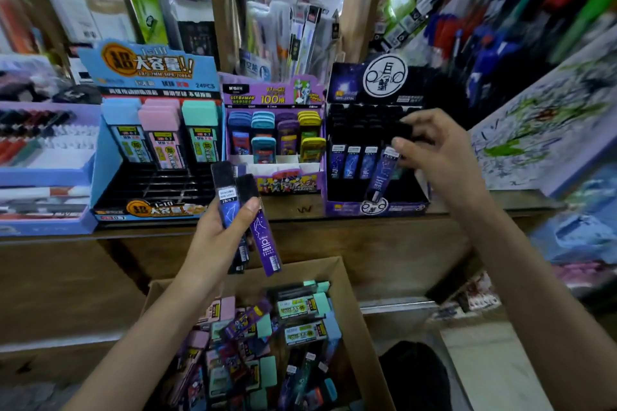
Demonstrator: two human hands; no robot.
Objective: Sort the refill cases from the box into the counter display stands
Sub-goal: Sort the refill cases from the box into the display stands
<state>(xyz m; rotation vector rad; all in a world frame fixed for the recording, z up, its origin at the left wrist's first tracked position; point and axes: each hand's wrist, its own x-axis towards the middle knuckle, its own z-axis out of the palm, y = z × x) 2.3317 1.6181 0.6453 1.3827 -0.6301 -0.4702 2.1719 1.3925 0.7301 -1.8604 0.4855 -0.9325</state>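
Stock-sorting at a stationery counter, seen from my remote seat. At far left the blue display stand (100, 157) carries pastel cases upright in its back row. Just right of it and nearer to me, the left hand (213, 240) is curled round two spare constellation cases (230, 207), their black caps up and their long axes near vertical, the right-hand one leaning a little. Below that hand the cardboard box (354, 310) is crowded with mixed cases. Behind, the purple stand (273, 90) fills the middle of the counter (367, 243).

Further right stands the dark stand (347, 207), with three matching cases upright in its front row. Beside them a fourth case (384, 173) leans, foot down in the stand and cap tipped to the right. The right hand (447, 160) pinches that cap between thumb and fingertips, though blur hides the exact contact.

I judge the next move turns on this lean: the cap must swing left until the case stands parallel with its neighbours. The spares lie well left of the right hand.
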